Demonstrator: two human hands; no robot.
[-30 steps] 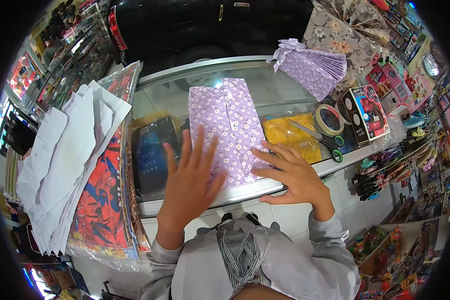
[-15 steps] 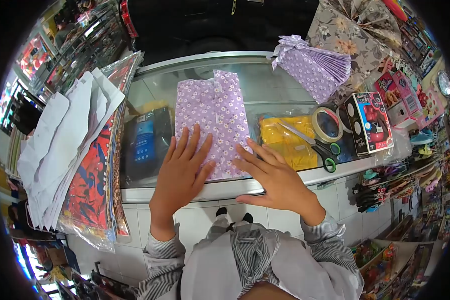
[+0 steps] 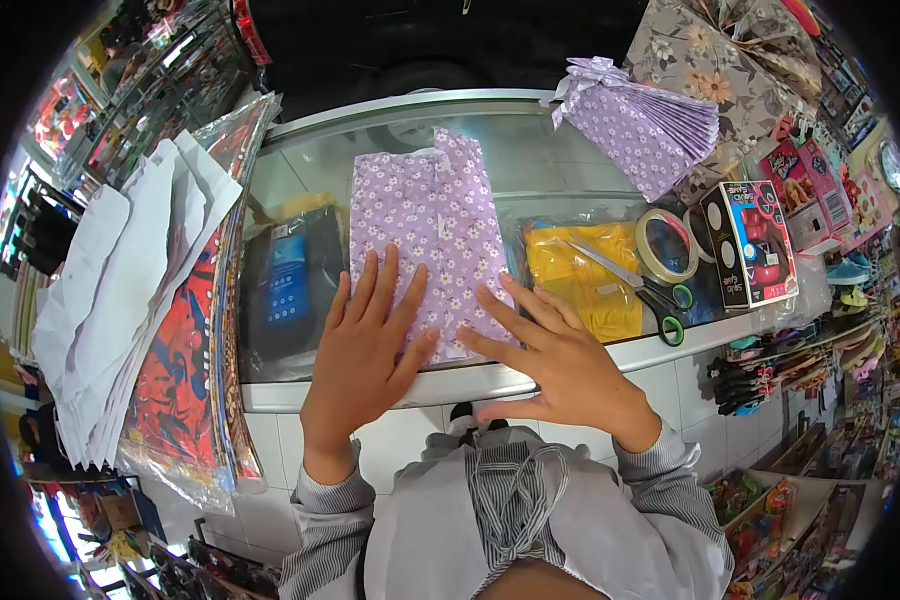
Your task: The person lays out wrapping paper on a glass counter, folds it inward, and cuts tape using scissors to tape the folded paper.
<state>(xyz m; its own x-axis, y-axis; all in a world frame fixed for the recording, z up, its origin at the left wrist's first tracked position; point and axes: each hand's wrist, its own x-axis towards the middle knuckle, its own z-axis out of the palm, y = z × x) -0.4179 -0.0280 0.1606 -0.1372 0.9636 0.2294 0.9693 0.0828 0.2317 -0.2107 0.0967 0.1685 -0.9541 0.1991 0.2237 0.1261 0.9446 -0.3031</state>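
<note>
A wrapped package in purple paper with white flowers lies flat on the glass counter. My left hand rests over its lower left part, fingers spread. At its lower right edge, my right hand touches the paper with fingers apart and the thumb out over the counter's front rim. Neither hand grips anything. Right of the package are scissors with black and green handles and a roll of clear tape. Yellow goods in plastic show beneath the scissors.
White paper sheets lie over plastic-wrapped goods at the left. A pleated purple flowered wrap and grey floral paper stand at the back right. A boxed item is at the right. Blue-labelled dark goods lie left of the package.
The view has shifted slightly. My right hand's fingers have slid a little left along the package's lower edge; both hands stay spread on the package.
</note>
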